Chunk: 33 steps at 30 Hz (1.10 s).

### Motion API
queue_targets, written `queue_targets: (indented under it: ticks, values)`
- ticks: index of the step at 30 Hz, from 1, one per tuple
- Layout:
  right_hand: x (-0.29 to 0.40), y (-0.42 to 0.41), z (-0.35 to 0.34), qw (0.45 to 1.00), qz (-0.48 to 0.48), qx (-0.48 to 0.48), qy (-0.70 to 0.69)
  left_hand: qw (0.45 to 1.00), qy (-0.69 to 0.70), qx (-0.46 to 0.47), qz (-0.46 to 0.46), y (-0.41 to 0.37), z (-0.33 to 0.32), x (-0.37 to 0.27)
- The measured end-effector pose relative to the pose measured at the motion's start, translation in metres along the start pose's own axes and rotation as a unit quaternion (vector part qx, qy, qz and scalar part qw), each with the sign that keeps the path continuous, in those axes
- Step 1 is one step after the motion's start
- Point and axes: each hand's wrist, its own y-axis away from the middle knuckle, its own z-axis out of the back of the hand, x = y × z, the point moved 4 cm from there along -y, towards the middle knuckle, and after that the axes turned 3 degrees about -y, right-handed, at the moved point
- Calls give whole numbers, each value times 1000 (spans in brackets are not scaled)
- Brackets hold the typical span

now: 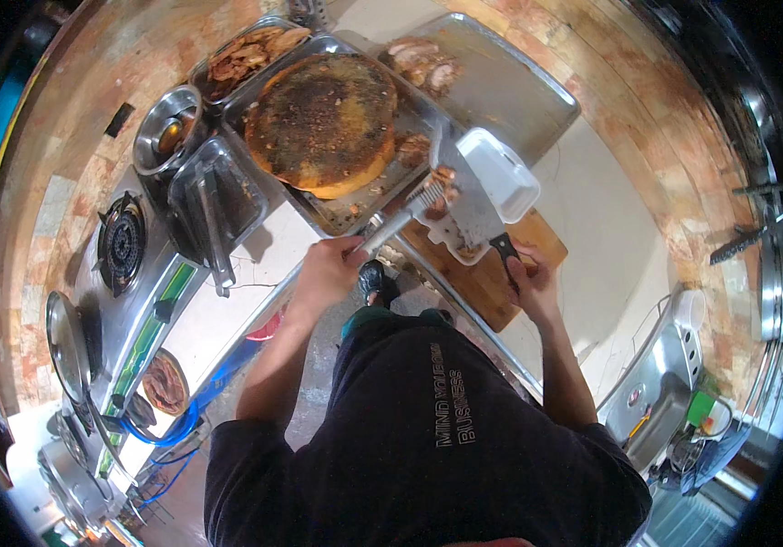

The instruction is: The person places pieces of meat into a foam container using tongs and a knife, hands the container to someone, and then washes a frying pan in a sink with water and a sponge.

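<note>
My left hand (pixel 330 270) grips metal tongs (pixel 391 227), whose toothed ends meet some cooked meat pieces (pixel 445 186). In my right hand (pixel 535 280) is the black handle of a wide-bladed cleaver (pixel 477 198). Its blade slants up and left beside the tongs, next to the meat. Partly behind the blade is an open white foam box (pixel 499 174). The blade hides where its halves join. Brown bits show in the lower half. Under it lies a wooden cutting board (pixel 463 290). Ahead, a thick round chopping block (pixel 323 123), dark and crumb-strewn, rests in a metal tray (pixel 328 222).
A tray of cooked meat (pixel 251 58) is at the back left, and another metal tray (pixel 514 89) holds sliced meat (pixel 426 65). Left stand a steel bowl (pixel 169 130), a metal pan with tongs (pixel 220 198) and a gas burner (pixel 121 243). A sink (pixel 661 410) is at right.
</note>
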Motion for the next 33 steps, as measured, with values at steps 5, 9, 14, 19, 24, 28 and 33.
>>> queue_targets:
  ticks: [5, 9, 14, 19, 24, 28, 33]
  values:
    - [26, 33, 29, 971, 126, -18, 204, 981, -189, 0, -41, 15, -4, -39]
    - [42, 40, 36, 954, 182, -58, 232, 970, -231, -16, -77, 14, 16, -56]
    - [45, 36, 29, 972, 116, -68, 193, 959, -259, 26, -112, -4, -9, -65]
    - [52, 36, 23, 965, 144, -72, 210, 954, -284, 44, -81, 2, 16, -86]
    - [38, 27, 14, 944, 163, -57, 281, 959, -264, 25, -104, -6, 18, -84]
    - [41, 27, 10, 935, 176, -27, 306, 968, -211, -52, -123, -7, 57, -71]
    - [55, 27, 9, 950, 152, -57, 266, 954, -246, -156, -64, -35, 148, -57]
